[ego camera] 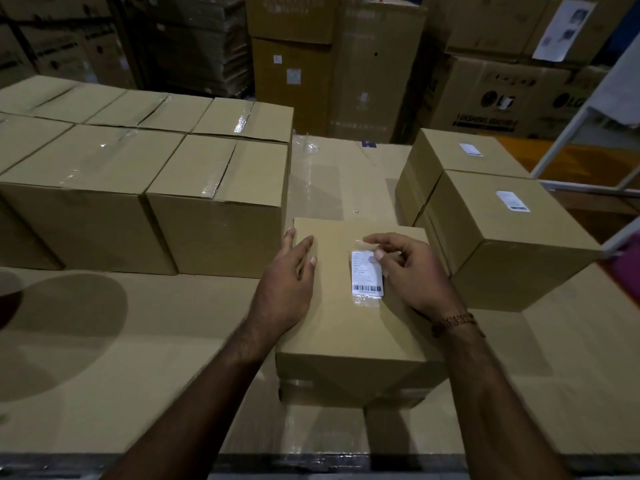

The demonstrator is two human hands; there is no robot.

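A small cardboard box (pixel 349 327) sits in front of me on a layer of larger cartons. On its top lies a white barcode label (pixel 366 276) under a strip of clear tape. My left hand (pixel 285 285) rests flat on the box's top near the left edge, fingers straight. My right hand (pixel 408 271) is over the label's right side, and its thumb presses on the label's upper right corner. A beaded bracelet is on my right wrist.
Taped cartons (pixel 145 188) stand in rows at the left. Two labelled boxes (pixel 498 220) stand close on the right. A flat carton surface (pixel 104 358) lies beneath. Tall stacked boxes (pixel 377 64) fill the background. A white metal frame (pixel 571 133) rises at the far right.
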